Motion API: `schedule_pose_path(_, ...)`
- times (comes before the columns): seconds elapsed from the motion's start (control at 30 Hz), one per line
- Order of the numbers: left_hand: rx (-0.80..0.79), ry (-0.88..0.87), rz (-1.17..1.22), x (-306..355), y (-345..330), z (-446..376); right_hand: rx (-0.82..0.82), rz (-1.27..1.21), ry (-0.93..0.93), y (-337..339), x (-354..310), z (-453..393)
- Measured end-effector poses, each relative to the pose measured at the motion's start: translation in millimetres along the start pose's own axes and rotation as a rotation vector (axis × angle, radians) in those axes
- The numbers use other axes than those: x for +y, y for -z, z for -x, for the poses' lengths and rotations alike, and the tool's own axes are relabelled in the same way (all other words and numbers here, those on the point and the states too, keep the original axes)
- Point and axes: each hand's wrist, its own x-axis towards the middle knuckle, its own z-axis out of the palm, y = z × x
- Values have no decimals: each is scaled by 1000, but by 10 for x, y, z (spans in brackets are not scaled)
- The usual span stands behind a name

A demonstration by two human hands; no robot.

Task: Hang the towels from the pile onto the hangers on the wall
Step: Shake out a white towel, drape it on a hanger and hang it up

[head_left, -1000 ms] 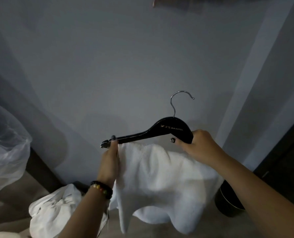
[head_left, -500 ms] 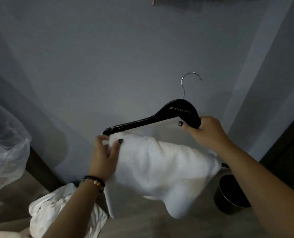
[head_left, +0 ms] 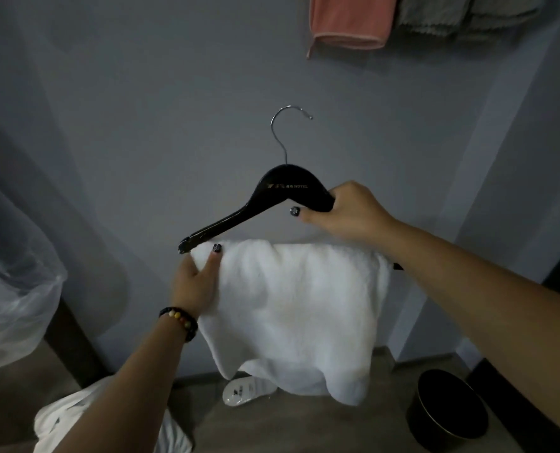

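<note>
White towel over black hanger

Hanger: gold print on the black neck, a small logo, then marks too small to read, then "HOTEL". Slipper on the floor, at 6 o'clock from the hanger: dark logo mark, unreadable.

L hand w/ beaded wrist is pinching the white terry towel; R hand is gripping the black wooden hanger.
</note>
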Motion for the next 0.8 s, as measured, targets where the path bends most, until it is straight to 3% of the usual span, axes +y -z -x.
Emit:
schedule_pose_path(0.23,-81,-212,-206,534,106,-149,70,59,-166,295,20,-355)
schedule_pose_path(0.33,-139,-120,-212,486,174,-193,85,37,-162,284,-62,-380)
schedule_pose_path(0.5,-300,303,227,-186,303,48,128,-34,-135,350,-303,-470)
schedule_pose_path(0.67,-185,552,723,-472,49,45,125,-164,-136,359,-653,-699)
schedule_pose_path(0.8,-267,656,1025,-313,-317,13,86,-233,-142,256,-937,-867)
